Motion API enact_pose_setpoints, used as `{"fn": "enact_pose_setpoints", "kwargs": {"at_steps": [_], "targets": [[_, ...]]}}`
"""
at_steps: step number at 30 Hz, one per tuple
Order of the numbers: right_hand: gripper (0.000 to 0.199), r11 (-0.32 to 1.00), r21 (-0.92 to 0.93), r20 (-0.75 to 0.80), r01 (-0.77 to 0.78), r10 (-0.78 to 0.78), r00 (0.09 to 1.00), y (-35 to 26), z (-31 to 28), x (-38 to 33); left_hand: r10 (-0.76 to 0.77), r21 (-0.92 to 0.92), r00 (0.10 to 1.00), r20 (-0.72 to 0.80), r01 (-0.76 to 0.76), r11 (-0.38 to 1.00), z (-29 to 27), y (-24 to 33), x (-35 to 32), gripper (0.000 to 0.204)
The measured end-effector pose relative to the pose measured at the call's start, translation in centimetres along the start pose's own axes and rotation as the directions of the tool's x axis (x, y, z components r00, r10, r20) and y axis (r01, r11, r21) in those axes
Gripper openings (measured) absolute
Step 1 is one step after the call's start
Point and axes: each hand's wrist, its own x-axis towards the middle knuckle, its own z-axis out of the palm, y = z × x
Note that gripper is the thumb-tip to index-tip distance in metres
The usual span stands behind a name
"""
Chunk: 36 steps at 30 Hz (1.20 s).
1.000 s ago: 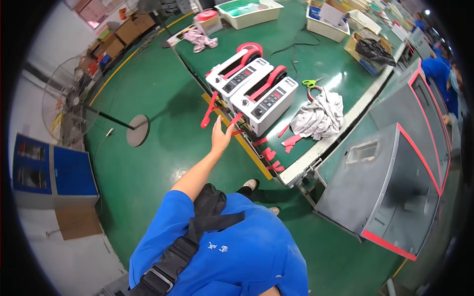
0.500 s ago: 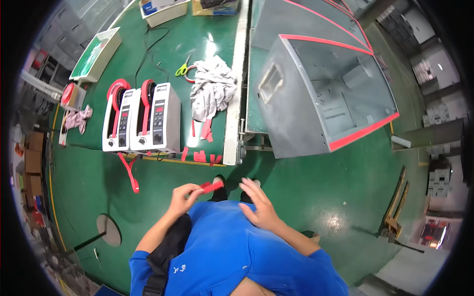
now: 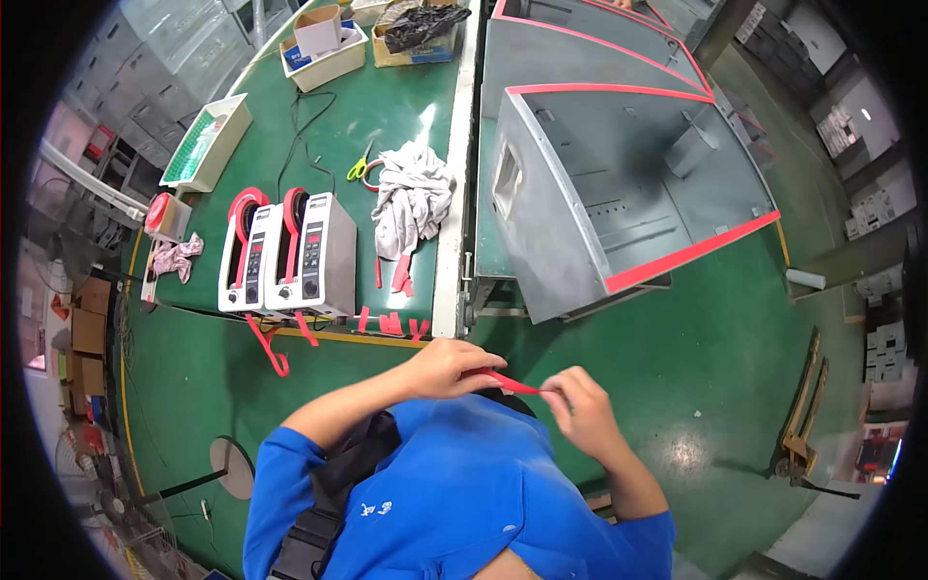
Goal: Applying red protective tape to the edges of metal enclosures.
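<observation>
On the worktop (image 3: 387,106), a cream tray (image 3: 224,155) holds something green and mesh-like, its other contents hard to make out; two tape dispensers (image 3: 333,261) each carry a red tape roll (image 3: 293,199); a cream bin (image 3: 333,71) contains a cardboard box (image 3: 317,35) and something blue, partly hidden; a carton (image 3: 420,54) holds a black plastic bag (image 3: 425,29) that hides much of its inside. Nearer the person, the left hand (image 3: 448,370) has its fingers closed on a red tape strip (image 3: 517,385), covering that end; the strip spans to the right hand (image 3: 582,408), whose fingers pinch the other end. Beyond, an open grey metal cabinet (image 3: 549,217), red-edged, contains a box-shaped part (image 3: 691,152); a similar cabinet (image 3: 527,53) behind is cut off above.
</observation>
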Motion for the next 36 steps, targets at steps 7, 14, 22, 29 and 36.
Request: {"fn": "enact_pose_setpoints", "kwargs": {"at_steps": [7, 14, 22, 29, 36], "targets": [[0.006, 0.994, 0.056, -0.187, -0.094, 0.103, 0.977, -0.4, -8.1, -0.1, -0.082, 0.01, 0.995, 0.062, 0.081, 0.997, -8.1, -0.7, 5.6, 0.017], [0.009, 0.965, 0.216, -0.358, -0.15, 0.222, 0.907, -0.5, -9.6, 1.3, -0.071, 0.148, 0.997, -0.029, 0.074, 0.986, -16.9, -3.2, 10.6, 0.014], [0.012, 0.811, 0.559, -0.351, -0.176, 0.423, 0.835, -1.3, -8.7, 4.5, -0.284, -0.359, 0.95, -0.128, 0.222, 0.906, -21.2, -5.6, 16.4, 0.01], [0.011, 0.787, 0.571, -0.315, -0.235, 0.474, 0.822, -0.8, -8.5, 7.0, -0.315, -0.532, 0.944, -0.094, 0.22, 0.818, -21.9, -8.3, 20.2, 0.01], [0.012, 0.731, 0.624, -0.352, -0.274, 0.577, 0.737, -1.2, -8.9, 9.0, -0.364, -0.674, 0.924, -0.115, 0.196, 0.712, -22.3, -9.7, 23.8, 0.013]]}}
